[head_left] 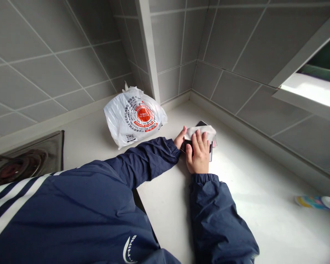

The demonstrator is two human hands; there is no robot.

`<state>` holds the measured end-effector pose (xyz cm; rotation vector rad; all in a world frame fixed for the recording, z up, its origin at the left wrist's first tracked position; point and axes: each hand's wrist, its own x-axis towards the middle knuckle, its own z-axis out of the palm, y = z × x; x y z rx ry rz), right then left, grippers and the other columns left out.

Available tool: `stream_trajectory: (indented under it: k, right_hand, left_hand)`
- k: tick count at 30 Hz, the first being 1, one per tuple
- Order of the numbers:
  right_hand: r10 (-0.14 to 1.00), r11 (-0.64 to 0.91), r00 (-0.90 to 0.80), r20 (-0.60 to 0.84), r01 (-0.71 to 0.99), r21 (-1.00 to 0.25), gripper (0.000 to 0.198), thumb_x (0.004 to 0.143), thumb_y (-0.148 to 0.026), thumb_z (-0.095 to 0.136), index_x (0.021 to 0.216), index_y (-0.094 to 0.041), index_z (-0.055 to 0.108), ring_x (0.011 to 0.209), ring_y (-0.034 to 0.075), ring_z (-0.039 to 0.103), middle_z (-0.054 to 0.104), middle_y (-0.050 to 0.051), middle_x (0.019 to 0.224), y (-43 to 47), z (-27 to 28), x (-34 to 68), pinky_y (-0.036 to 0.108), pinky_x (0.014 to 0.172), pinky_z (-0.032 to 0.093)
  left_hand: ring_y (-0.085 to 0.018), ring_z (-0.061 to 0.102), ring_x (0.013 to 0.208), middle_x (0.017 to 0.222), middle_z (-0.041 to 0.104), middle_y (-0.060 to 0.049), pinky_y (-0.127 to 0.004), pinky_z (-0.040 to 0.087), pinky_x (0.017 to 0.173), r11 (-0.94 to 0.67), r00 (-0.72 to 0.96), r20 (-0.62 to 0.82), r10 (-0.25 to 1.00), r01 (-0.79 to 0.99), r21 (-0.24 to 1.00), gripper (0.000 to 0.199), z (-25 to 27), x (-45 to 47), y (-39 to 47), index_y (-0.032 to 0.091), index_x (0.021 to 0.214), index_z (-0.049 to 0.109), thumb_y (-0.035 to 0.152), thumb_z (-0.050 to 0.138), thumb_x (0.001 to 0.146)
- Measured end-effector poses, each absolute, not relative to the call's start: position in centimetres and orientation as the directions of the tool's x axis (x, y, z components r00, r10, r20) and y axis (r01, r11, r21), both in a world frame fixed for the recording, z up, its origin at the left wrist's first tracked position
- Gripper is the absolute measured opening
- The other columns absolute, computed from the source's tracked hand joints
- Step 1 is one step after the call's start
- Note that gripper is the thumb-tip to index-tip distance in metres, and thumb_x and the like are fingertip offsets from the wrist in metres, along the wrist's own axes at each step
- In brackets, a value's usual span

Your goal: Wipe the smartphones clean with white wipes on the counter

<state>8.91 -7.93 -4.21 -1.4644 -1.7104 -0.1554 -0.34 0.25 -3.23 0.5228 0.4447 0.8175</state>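
On the white counter lies a dark, flat smartphone (210, 155) with a pale edge, partly covered by a folded white tissue (210, 129). My left hand (179, 138) grips the left side of the phone, thumb pointing up; its other fingers are mostly hidden. Over the tissue and phone rests my right hand (199, 156), palm down. Its fingers are stretched out and press on the tissue, with the thumb apart on the dark surface. A small pinkish, clear edge (215, 142) shows at the right of the phone; I cannot tell what it is.
A white plastic bag (118, 117) with red and black print stands left of my hands, near the tiled wall. A gas stove (24, 161) is at the far left. On the right lies a blurred, colourful bottle (313, 202). Tiled walls meet behind the counter (165, 205).
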Motion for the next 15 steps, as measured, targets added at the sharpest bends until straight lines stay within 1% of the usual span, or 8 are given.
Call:
stream_trajectory:
  k: [1, 3, 5, 6, 8, 11, 13, 15]
  right_hand:
    - [0.757, 0.344, 0.007, 0.653, 0.846, -0.407, 0.05, 0.103, -0.031, 0.046, 0.151, -0.018, 0.049, 0.154, 0.032, 0.031, 0.048, 0.014, 0.157, -8.0, -4.2, 8.7, 0.061, 0.122, 0.031]
    - [0.755, 0.399, -0.052, 0.654, 0.827, -0.396, 0.042, 0.102, -0.03, 0.048, 0.141, -0.019, 0.06, 0.15, 0.03, 0.041, 0.057, 0.012, 0.15, -8.1, -4.1, 8.3, 0.058, 0.123, 0.032]
    - [0.749, 0.418, -0.064, 0.659, 0.818, -0.396, 0.039, 0.102, -0.029, 0.049, 0.136, -0.018, 0.064, 0.147, 0.028, 0.045, 0.06, 0.011, 0.147, -8.1, -4.0, 8.1, 0.055, 0.123, 0.033]
    - [0.752, 0.411, -0.058, 0.657, 0.82, -0.398, 0.04, 0.102, -0.029, 0.049, 0.138, -0.018, 0.063, 0.148, 0.028, 0.044, 0.059, 0.011, 0.148, -8.1, -4.0, 8.1, 0.054, 0.123, 0.033]
    - [0.768, 0.362, -0.022, 0.641, 0.839, -0.406, 0.047, 0.103, -0.031, 0.046, 0.147, -0.017, 0.053, 0.152, 0.029, 0.036, 0.05, 0.013, 0.155, -8.1, -4.0, 8.3, 0.057, 0.123, 0.031]
    - [0.775, 0.247, 0.079, 0.627, 0.875, -0.416, 0.061, 0.104, -0.035, 0.042, 0.161, -0.015, 0.029, 0.158, 0.033, 0.017, 0.03, 0.018, 0.166, -8.0, -4.1, 8.6, 0.062, 0.123, 0.027]
    - [0.758, 0.183, 0.15, 0.635, 0.885, -0.428, 0.068, 0.104, -0.037, 0.042, 0.164, -0.014, 0.018, 0.159, 0.034, 0.008, 0.022, 0.02, 0.168, -7.9, -4.2, 8.9, 0.065, 0.122, 0.025]
    - [0.742, 0.139, 0.207, 0.638, 0.883, -0.447, 0.072, 0.104, -0.038, 0.042, 0.165, -0.014, 0.013, 0.159, 0.036, 0.005, 0.018, 0.021, 0.169, -7.8, -4.3, 9.1, 0.067, 0.121, 0.025]
  left_hand:
    - [-0.027, 0.068, 0.121, 0.111, 0.075, -0.021, -0.039, 0.038, 0.119, 0.593, 0.612, -0.197, 0.766, -0.553, 0.585, 0.081, -2.9, -0.5, 0.3, 0.002, 0.12, 0.07, 0.07, 0.031, 0.099]
    - [-0.029, 0.07, 0.115, 0.106, 0.076, -0.022, -0.04, 0.041, 0.117, 0.621, 0.616, -0.237, 0.751, -0.536, 0.573, 0.09, -2.5, -0.7, 0.3, 0.001, 0.115, 0.071, 0.079, 0.031, 0.094]
    - [-0.029, 0.071, 0.113, 0.104, 0.076, -0.022, -0.04, 0.042, 0.116, 0.632, 0.621, -0.249, 0.743, -0.529, 0.567, 0.094, -2.2, -0.8, 0.2, 0.001, 0.114, 0.071, 0.081, 0.029, 0.093]
    - [-0.029, 0.071, 0.114, 0.105, 0.076, -0.022, -0.04, 0.042, 0.117, 0.633, 0.626, -0.243, 0.741, -0.53, 0.565, 0.094, -2.2, -0.7, 0.2, 0.001, 0.115, 0.071, 0.08, 0.026, 0.094]
    - [-0.027, 0.069, 0.119, 0.109, 0.075, -0.021, -0.039, 0.039, 0.119, 0.622, 0.633, -0.213, 0.745, -0.542, 0.565, 0.088, -2.3, -0.5, 0.0, 0.003, 0.119, 0.071, 0.072, 0.02, 0.099]
    - [-0.023, 0.063, 0.129, 0.119, 0.074, -0.017, -0.036, 0.032, 0.123, 0.586, 0.634, -0.146, 0.759, -0.569, 0.577, 0.072, -2.8, -0.1, -0.2, 0.007, 0.126, 0.07, 0.055, 0.02, 0.106]
    - [-0.022, 0.059, 0.134, 0.122, 0.073, -0.015, -0.034, 0.028, 0.125, 0.575, 0.646, -0.114, 0.755, -0.568, 0.588, 0.059, -3.3, 0.0, -0.3, 0.008, 0.127, 0.07, 0.045, 0.028, 0.107]
    - [-0.022, 0.057, 0.136, 0.124, 0.073, -0.015, -0.033, 0.026, 0.126, 0.578, 0.66, -0.104, 0.744, -0.557, 0.597, 0.049, -3.5, 0.0, -0.3, 0.008, 0.127, 0.07, 0.038, 0.039, 0.105]
